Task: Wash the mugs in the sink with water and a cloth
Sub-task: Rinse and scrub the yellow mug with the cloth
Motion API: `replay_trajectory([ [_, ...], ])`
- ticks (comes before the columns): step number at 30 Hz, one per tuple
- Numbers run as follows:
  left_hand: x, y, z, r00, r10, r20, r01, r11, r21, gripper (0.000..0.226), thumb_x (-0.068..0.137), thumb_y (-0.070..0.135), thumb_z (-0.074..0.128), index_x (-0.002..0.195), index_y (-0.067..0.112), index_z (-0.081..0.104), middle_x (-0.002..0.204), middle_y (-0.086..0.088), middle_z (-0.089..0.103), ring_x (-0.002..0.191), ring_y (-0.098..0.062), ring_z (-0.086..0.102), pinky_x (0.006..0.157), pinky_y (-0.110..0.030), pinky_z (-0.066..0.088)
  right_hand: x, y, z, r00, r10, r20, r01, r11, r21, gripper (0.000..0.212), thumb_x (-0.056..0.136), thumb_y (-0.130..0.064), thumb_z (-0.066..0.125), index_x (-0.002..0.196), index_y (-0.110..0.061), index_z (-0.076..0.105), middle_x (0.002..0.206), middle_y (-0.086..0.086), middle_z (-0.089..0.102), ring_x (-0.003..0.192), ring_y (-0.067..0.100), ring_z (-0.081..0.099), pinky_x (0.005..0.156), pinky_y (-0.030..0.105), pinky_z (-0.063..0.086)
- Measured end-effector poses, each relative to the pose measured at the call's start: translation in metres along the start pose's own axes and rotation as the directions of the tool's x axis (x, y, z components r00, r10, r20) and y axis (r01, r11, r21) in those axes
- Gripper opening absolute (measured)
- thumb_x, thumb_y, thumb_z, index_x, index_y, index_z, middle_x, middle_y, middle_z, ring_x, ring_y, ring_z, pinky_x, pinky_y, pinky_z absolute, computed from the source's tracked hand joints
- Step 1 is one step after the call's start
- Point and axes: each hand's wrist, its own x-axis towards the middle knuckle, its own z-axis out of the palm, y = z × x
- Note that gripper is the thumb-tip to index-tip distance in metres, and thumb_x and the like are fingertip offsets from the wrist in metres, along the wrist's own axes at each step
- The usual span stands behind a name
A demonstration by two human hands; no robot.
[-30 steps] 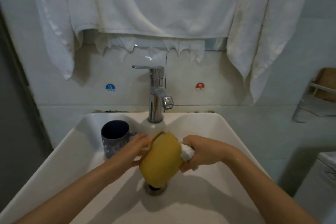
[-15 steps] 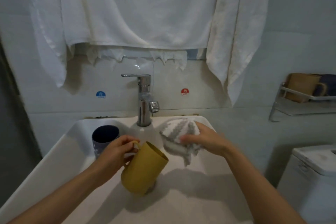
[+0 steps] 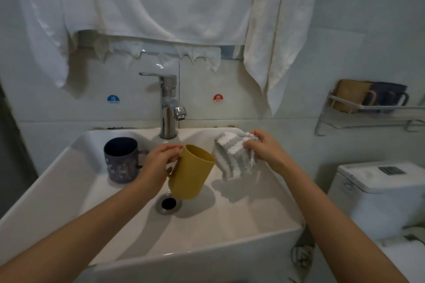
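Since half a second ago the grey-and-white striped cloth (image 3: 232, 158) has drawn away to the right, well clear of the matte yellow mug (image 3: 190, 174), which now sits more upright. The left hand (image 3: 158, 163) grips this mug by its handle, fingers curled round it, holding it tilted just above the round metal drain (image 3: 168, 204) of the white ceramic sink (image 3: 69, 179). The right hand (image 3: 266, 149) clutches the cloth in a bunch over the basin's back right corner. A dark blue patterned mug (image 3: 120, 161) stands upright in the basin at the left, beside the chrome faucet (image 3: 169, 108). On the right wall, a metal rack (image 3: 368, 110) holds a tan mug (image 3: 351, 95) and another dark mug (image 3: 388, 95).
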Motion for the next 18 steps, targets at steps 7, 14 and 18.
replay_trajectory([
  [7, 0.000, -0.010, -0.009, 0.999, 0.038, -0.023, -0.037, 0.999, 0.025, 0.018, 0.094, 0.009, 0.047, 0.089, 0.014, 0.063, 0.062, -0.002, 0.053, 0.079, -0.018, 0.054, 0.096, -0.042, 0.035, 0.026, -0.020, -0.029, 0.953, -0.225, -0.204, 0.220, 0.974, -0.048, 0.030, 0.084, 0.008, 0.048, 0.070, -0.019, 0.052, 0.057, 0.003, 0.047, 0.038, 0.002, 0.040, 0.034, 0.019, 0.030],
  [14, 0.002, -0.012, -0.009, 1.000, 0.004, 0.001, -0.004, 1.000, -0.007, 0.018, 0.095, 0.007, 0.046, 0.093, 0.011, 0.063, 0.060, -0.003, 0.052, 0.077, -0.019, 0.054, 0.093, -0.039, 0.041, 0.033, 0.020, -0.030, 0.997, 0.067, 0.030, -0.044, 0.878, -0.476, 0.018, 0.081, -0.026, 0.055, 0.067, -0.015, 0.058, 0.065, 0.006, 0.058, 0.065, 0.023, 0.056, 0.051, 0.023, 0.042],
  [18, -0.002, -0.012, -0.004, 1.000, 0.004, 0.026, -0.003, 0.999, -0.033, 0.019, 0.094, 0.005, 0.045, 0.092, 0.010, 0.063, 0.061, -0.005, 0.051, 0.075, -0.018, 0.054, 0.084, -0.033, 0.045, 0.035, 0.015, -0.026, 0.994, 0.079, -0.073, -0.107, 0.801, -0.589, 0.043, 0.089, -0.051, 0.047, 0.075, -0.011, 0.055, 0.080, 0.010, 0.058, 0.080, 0.028, 0.056, 0.069, 0.033, 0.039],
])
